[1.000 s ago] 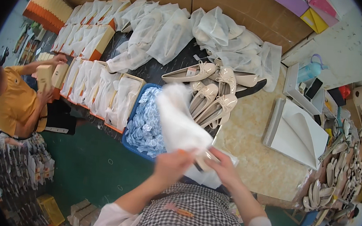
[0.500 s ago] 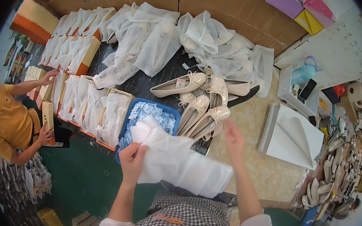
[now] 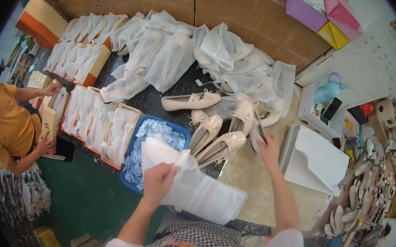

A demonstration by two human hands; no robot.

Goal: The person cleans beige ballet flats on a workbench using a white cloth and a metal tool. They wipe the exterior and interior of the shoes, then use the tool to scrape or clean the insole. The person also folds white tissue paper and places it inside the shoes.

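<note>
My left hand [image 3: 159, 180] pinches a bundle of thin white translucent bags [image 3: 210, 194], which hangs across the near table edge and partly over a blue basket [image 3: 125, 173]. My right hand [image 3: 269, 152] is closed on a beige ballet flat [image 3: 255, 133], tilted with its dark sole side showing. Left of that shoe, several glossy beige flats with bows [image 3: 221, 149] lie loosely together on the table. One flat [image 3: 190, 102] rests apart on its side, with a small tag on it. Small blue-and-white sachets [image 3: 151, 135] fill the basket.
Bagged shoes [image 3: 171, 59] pile up along the back. Open shoe boxes [image 3: 129, 121] with bagged shoes stand on the left, near a co-worker in a yellow shirt [image 3: 14, 120] handling a box. White paper sheets [image 3: 316, 158] and a white tray [image 3: 321, 109] lie on the right.
My right hand has moved forward to the shoe pile and taken hold of a flat, shifting the shoes there. My left hand has moved slightly right and down with the bags.
</note>
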